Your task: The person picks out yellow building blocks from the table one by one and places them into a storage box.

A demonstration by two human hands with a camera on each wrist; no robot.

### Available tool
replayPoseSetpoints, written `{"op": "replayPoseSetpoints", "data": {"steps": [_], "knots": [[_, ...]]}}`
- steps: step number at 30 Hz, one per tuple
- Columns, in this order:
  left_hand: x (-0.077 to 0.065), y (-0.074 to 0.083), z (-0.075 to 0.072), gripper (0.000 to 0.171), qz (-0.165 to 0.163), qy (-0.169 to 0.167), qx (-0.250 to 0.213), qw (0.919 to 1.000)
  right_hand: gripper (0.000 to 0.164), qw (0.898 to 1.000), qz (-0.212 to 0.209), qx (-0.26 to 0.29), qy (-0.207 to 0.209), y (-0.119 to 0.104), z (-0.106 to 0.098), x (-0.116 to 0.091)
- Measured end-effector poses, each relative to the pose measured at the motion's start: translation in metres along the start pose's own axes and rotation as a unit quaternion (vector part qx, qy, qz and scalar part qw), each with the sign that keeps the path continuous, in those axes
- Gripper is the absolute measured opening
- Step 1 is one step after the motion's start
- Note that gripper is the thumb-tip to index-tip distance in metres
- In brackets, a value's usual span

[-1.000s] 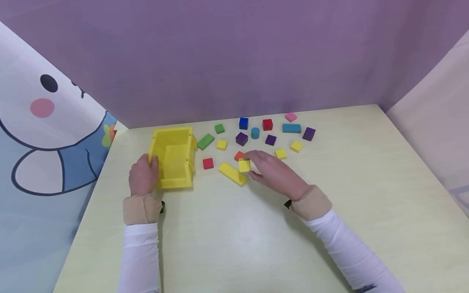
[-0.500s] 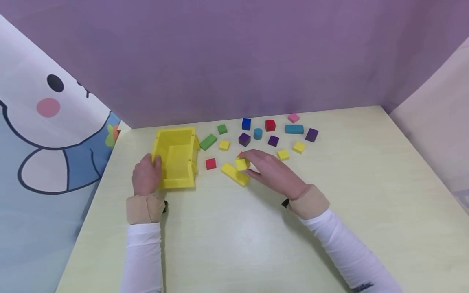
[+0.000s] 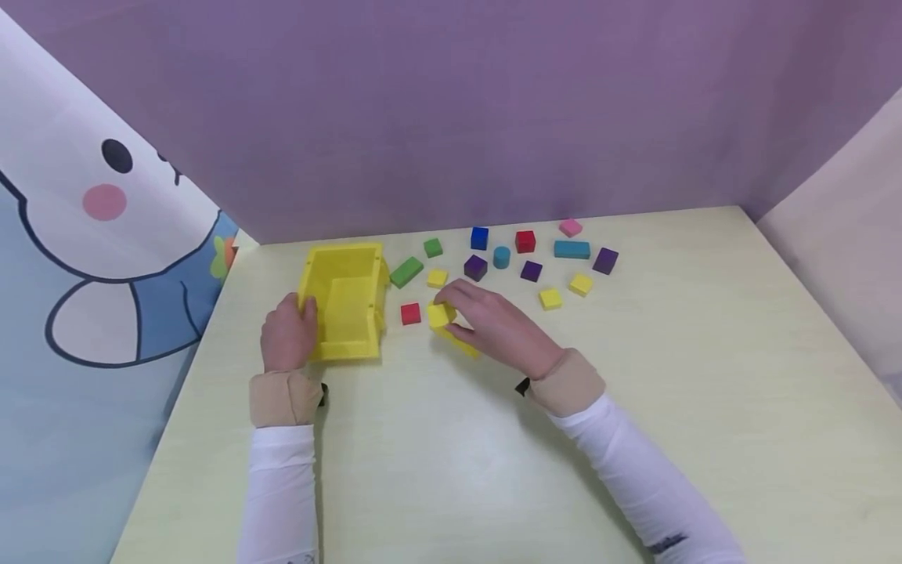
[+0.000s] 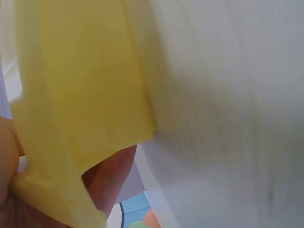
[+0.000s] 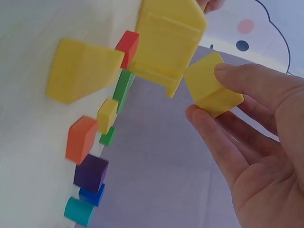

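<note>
A yellow plastic bin (image 3: 347, 348) stands on the left part of the table with nothing in it. My left hand (image 3: 289, 333) grips its left wall; in the left wrist view the fingers curl round the yellow rim (image 4: 61, 156). My right hand (image 3: 496, 325) pinches a yellow block (image 5: 213, 85) between thumb and fingertips, held above the table. In the head view this block overlaps a long yellow block (image 3: 465, 345) lying below. The orange block (image 5: 80, 140) shows in the right wrist view but is hidden behind my right hand in the head view.
Between bin and right hand lies a red block (image 3: 411, 313). Behind are green (image 3: 406, 272), purple (image 3: 475, 268), blue (image 3: 479, 238) and teal blocks (image 3: 571, 249). Yellow blocks (image 3: 550, 298) lie right of the hand. A purple cloth (image 3: 451, 117) hangs at the back edge.
My right hand has moved left toward the bin with the yellow block, now covering the orange block. My left hand keeps its grip on the bin. The head view has shifted slightly.
</note>
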State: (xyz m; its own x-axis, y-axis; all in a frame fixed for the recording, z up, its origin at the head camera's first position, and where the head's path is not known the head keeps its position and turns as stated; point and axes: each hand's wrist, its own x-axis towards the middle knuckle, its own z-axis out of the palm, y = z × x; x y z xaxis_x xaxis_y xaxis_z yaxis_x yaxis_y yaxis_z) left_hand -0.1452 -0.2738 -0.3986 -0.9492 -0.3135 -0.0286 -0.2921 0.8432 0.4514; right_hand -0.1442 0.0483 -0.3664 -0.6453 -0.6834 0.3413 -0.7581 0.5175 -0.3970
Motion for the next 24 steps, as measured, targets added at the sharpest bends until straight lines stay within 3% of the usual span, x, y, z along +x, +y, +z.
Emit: {"op": "replayPoseSetpoints", "data": {"steps": [15, 24], "knots": [[0.004, -0.004, 0.003, 0.043, 0.008, 0.000, 0.009, 0.9999, 0.036, 0.999, 0.002, -0.014, -0.036, -0.021, 0.017, 0.037], [0.003, -0.003, 0.004, 0.044, 0.009, -0.001, 0.014, 0.9999, 0.040, 0.999, 0.002, 0.007, -0.043, -0.036, 0.029, 0.062]]}}
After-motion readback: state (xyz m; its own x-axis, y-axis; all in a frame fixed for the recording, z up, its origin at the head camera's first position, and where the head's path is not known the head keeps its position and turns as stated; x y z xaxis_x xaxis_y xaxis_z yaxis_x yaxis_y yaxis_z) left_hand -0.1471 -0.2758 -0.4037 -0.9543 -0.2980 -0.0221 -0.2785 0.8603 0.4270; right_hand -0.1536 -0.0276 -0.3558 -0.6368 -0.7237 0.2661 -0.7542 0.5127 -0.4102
